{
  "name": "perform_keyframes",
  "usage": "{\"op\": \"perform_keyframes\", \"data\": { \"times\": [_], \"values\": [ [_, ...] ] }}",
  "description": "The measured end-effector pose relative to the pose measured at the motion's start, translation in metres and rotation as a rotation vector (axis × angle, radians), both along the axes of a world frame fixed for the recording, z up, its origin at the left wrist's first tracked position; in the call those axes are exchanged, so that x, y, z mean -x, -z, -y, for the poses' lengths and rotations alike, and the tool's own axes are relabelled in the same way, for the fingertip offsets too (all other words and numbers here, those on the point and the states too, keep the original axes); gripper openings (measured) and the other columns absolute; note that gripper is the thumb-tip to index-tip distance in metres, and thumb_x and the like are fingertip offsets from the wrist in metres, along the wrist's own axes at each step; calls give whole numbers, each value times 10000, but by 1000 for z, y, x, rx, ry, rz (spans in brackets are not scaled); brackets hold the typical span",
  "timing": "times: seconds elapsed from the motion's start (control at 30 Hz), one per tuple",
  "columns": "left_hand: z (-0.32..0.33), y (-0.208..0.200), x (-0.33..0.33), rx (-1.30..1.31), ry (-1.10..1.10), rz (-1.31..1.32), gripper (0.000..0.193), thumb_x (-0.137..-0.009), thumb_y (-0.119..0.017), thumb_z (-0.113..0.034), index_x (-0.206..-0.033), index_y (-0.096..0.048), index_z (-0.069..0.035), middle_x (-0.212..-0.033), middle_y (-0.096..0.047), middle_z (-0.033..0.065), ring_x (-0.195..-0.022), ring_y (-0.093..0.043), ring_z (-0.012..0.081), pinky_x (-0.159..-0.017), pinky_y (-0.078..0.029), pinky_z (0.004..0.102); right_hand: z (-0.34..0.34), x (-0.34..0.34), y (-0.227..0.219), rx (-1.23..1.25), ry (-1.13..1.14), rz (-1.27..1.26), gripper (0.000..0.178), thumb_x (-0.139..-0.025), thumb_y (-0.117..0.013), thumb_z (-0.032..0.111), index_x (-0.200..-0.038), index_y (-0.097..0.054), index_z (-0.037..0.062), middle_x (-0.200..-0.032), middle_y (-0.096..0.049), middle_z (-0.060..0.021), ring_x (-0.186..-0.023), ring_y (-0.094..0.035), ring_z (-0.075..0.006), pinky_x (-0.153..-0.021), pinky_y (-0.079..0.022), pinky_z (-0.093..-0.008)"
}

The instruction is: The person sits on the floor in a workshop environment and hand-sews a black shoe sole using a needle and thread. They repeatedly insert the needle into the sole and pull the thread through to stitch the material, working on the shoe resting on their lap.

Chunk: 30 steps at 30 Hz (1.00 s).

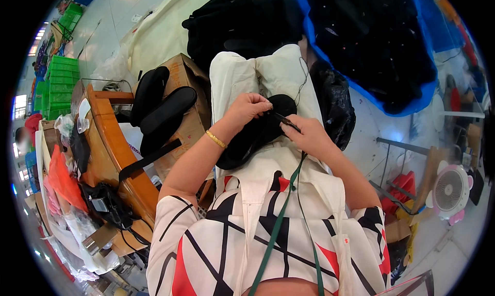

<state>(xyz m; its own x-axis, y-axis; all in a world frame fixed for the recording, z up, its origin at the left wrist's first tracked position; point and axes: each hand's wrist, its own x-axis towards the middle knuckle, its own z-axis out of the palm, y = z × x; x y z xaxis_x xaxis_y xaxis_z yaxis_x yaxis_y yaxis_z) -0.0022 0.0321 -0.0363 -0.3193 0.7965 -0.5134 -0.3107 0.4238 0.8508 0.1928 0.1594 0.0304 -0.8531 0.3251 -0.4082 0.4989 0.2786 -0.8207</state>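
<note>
A black fabric shoe [246,141] lies across my lap on a white apron [234,69]. At its upper end my left hand [248,109] is closed, thumb and fingertips pinched together. What they pinch is too small to make out. My right hand [308,135] grips dark thread snips [284,121], their blades pointing at the shoe close to the left fingertips. From below the right hand a green cord [281,213] runs down my front. A thin dark thread [300,79] trails over the apron beyond the shoe.
Two black shoes [167,113] rest at the left by a cardboard box [193,82] and a wooden chair or table [111,141]. Ahead is a pile of black pieces [237,25]; at far right, a blue-lined bag [397,110] of black items. A fan [449,192] stands right.
</note>
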Motion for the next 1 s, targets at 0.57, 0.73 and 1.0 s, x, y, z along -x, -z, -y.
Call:
{"op": "perform_keyframes", "data": {
  "times": [0.57,0.73,1.0],
  "values": [
    [3,-1,-4,-10,-72,88,139,-887,-740,-186,-923,-734,-52,-798,-672,-21,-708,-563,59,-657,-441,212,5,22,14,-535,-50,13,336,-897,-610,369,-795,-645,51,-792,-649,-123,-728,-645,-359,-635,-494,-477],
    [2,-4,-4,3,-69,86,139,-892,-737,-187,-925,-734,-52,-800,-670,-24,-711,-562,59,-661,-443,213,4,23,15,-534,-49,9,330,-907,-600,359,-791,-642,53,-794,-648,-120,-733,-644,-361,-635,-493,-480],
    [2,-5,-5,-4,-60,87,142,-897,-729,-188,-937,-735,-51,-815,-674,-25,-714,-561,58,-666,-444,213,5,26,22,-541,-64,-38,323,-904,-610,352,-781,-637,55,-786,-644,-119,-728,-640,-358,-633,-497,-472]
  ]
}}
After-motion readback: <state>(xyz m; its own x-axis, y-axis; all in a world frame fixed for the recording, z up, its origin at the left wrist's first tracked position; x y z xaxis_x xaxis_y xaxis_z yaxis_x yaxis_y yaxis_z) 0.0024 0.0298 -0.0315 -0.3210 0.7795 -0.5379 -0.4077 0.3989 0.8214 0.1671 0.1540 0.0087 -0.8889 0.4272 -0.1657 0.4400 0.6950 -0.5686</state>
